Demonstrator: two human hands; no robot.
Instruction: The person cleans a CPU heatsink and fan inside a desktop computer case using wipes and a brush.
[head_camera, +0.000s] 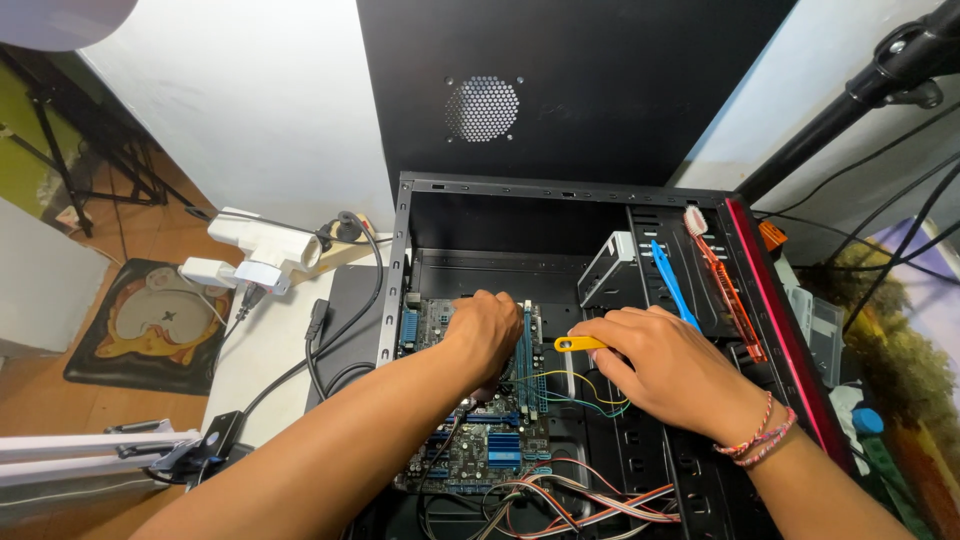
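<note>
An open black computer case (402, 262) lies on its side in front of me, with a green motherboard (478, 450) inside. My left hand (483, 330) rests fingers-down on the upper part of the motherboard, beside the upright blue memory sticks (526, 360). My right hand (668, 368) grips a yellow-handled tool (578, 343) whose tip points left toward the memory slots. Thin coloured wires (585, 398) run under that hand. What the left fingers touch is hidden.
A blue tool (668, 282) and a red-handled toothbrush (715, 262) lie on the drive cage. The removed side panel (560, 80) leans behind the case. White power adapters (262, 250) and black cables (330, 350) sit left; a bundle of cables (580, 500) lies at the case bottom.
</note>
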